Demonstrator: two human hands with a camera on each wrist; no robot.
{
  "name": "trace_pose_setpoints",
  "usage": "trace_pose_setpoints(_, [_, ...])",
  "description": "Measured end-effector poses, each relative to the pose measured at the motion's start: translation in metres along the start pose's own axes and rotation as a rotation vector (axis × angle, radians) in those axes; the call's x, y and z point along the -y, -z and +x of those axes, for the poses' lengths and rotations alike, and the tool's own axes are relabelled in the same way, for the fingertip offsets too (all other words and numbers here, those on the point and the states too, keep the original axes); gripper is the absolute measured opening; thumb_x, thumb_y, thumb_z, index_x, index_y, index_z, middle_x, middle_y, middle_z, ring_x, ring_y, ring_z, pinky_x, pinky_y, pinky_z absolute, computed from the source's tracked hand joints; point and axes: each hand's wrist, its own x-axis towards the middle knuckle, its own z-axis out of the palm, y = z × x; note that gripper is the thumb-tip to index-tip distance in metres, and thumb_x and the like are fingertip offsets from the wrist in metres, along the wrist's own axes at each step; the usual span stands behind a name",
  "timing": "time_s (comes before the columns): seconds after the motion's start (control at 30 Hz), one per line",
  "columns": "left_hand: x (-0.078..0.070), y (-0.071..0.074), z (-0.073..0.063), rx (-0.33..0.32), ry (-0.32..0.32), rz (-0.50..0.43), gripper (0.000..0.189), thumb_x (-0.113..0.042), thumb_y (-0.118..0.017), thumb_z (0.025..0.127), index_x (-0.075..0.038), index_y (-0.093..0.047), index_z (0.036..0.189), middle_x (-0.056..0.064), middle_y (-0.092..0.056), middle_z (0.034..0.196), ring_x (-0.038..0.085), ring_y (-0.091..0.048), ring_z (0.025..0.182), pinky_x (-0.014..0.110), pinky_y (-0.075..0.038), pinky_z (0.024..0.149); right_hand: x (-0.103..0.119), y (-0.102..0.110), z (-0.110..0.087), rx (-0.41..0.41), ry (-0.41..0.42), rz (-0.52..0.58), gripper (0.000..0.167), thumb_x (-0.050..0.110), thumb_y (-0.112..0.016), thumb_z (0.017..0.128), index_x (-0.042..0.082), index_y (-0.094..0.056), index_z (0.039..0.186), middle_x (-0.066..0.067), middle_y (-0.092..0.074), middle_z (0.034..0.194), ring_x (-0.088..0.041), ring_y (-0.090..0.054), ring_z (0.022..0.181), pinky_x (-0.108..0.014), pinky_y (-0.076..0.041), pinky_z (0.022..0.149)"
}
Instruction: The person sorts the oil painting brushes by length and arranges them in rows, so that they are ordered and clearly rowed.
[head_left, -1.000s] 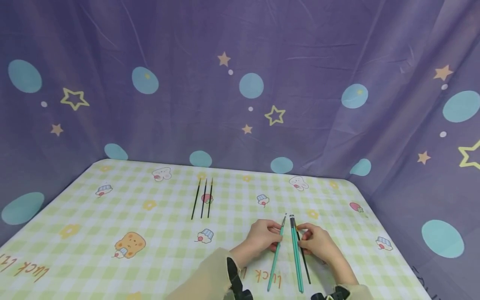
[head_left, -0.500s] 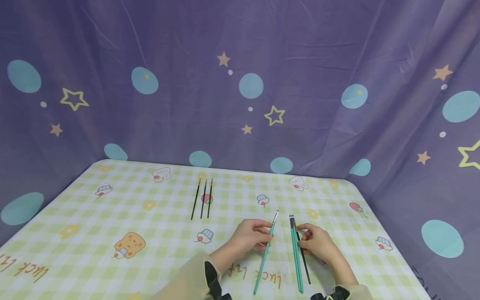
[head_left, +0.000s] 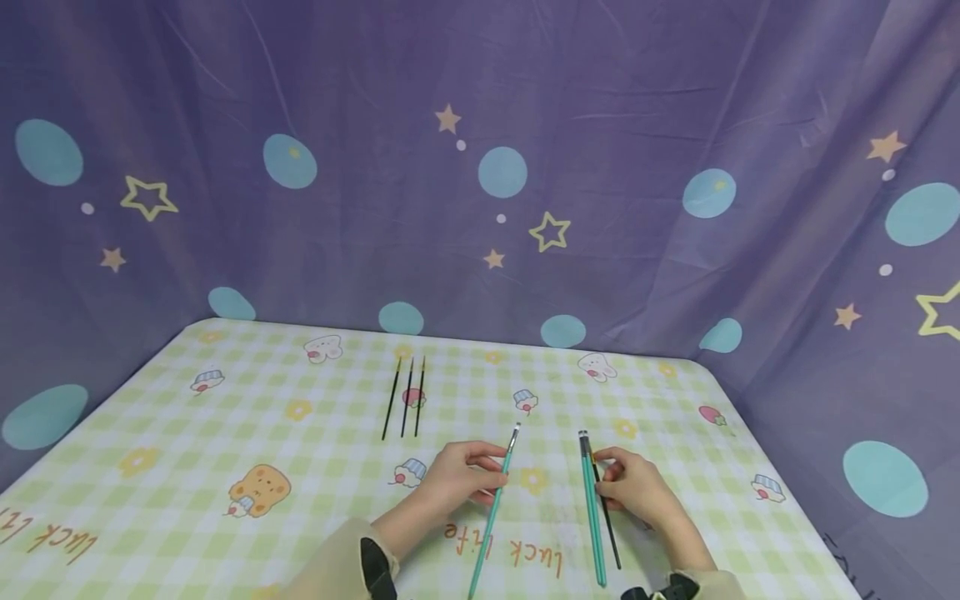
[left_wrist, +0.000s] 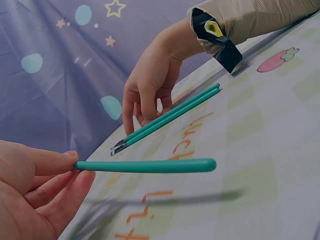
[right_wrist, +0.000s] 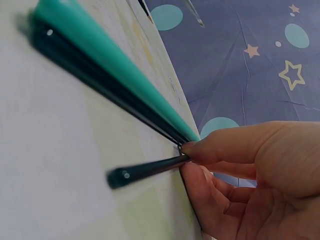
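Observation:
My left hand (head_left: 459, 477) pinches a teal paintbrush (head_left: 491, 518) between thumb and fingers, its bristle end pointing away from me. In the left wrist view the brush handle (left_wrist: 150, 166) is raised over the cloth, with its shadow below. My right hand (head_left: 636, 485) pinches a thin black paintbrush (head_left: 610, 531) near its upper end; the right wrist view shows the dark handle (right_wrist: 145, 171) coming out between thumb and fingertips. Close along its left side, two teal paintbrushes (head_left: 592, 517) lie side by side.
Several things share the checked tablecloth (head_left: 337, 517). Farther back and left, three thin black paintbrushes (head_left: 407, 400) lie in a row, bristles away from me. A purple curtain (head_left: 420, 250) hangs behind the table and along its sides.
My left hand has moved left with the teal paintbrush, away from the other two teal ones. The right hand and the black paintbrush have stayed in place.

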Motion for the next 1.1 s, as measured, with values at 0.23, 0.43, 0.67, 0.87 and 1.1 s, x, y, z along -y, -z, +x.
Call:
trace_pose_setpoints(0.23, [0.004, 0.023, -0.010, -0.011, 0.000, 0.009, 0.040, -0.005, -0.068, 0.077, 0.003, -0.056, 0.115, 0.009, -0.062, 0.088, 0.014, -0.063, 0.064, 0.032, -0.055, 0.058, -0.001, 0.000, 0.000, 0.002, -0.010, 0.008, 0.042, 0.002, -0.068, 0.073, 0.005, -0.058, 0.115, -0.004, -0.052, 0.073, -0.013, -0.051, 0.054, -0.025, -0.048, 0.048])
trace_pose_setpoints(0.43, [0.007, 0.043, -0.017, -0.057, 0.020, 0.014, 0.042, -0.005, -0.068, 0.078, 0.005, -0.053, 0.116, 0.010, -0.061, 0.089, 0.015, -0.062, 0.065, 0.033, -0.055, 0.060, -0.001, 0.000, 0.001, 0.002, -0.012, 0.015, 0.043, 0.002, -0.067, 0.073, 0.005, -0.058, 0.115, -0.004, -0.052, 0.072, -0.013, -0.051, 0.054, -0.025, -0.048, 0.048])
trace_pose_setpoints(0.67, [0.011, 0.062, -0.026, -0.149, 0.053, 0.031, 0.041, -0.004, -0.068, 0.078, 0.005, -0.053, 0.115, 0.009, -0.060, 0.087, 0.015, -0.061, 0.062, 0.033, -0.055, 0.059, -0.002, 0.001, 0.000, -0.003, -0.012, 0.014, 0.042, 0.001, -0.067, 0.073, 0.005, -0.058, 0.114, -0.004, -0.052, 0.072, -0.013, -0.051, 0.054, -0.025, -0.048, 0.048])
trace_pose_setpoints(0.87, [0.014, 0.076, -0.038, -0.218, 0.091, 0.059, 0.041, -0.002, -0.069, 0.076, 0.004, -0.055, 0.114, 0.009, -0.060, 0.084, 0.017, -0.061, 0.063, 0.034, -0.055, 0.058, -0.003, -0.001, 0.002, 0.003, -0.013, 0.020, 0.042, 0.001, -0.068, 0.073, 0.005, -0.058, 0.114, -0.004, -0.052, 0.071, -0.012, -0.051, 0.053, -0.025, -0.047, 0.047])
trace_pose_setpoints(1.1, [0.016, 0.093, -0.048, -0.293, 0.130, 0.134, 0.039, -0.002, -0.071, 0.073, 0.002, -0.057, 0.110, 0.009, -0.059, 0.083, 0.018, -0.060, 0.059, 0.033, -0.054, 0.056, -0.003, -0.001, 0.002, -0.002, -0.014, 0.018, 0.042, 0.001, -0.068, 0.073, 0.005, -0.058, 0.114, -0.004, -0.053, 0.072, -0.012, -0.051, 0.053, -0.025, -0.047, 0.047])
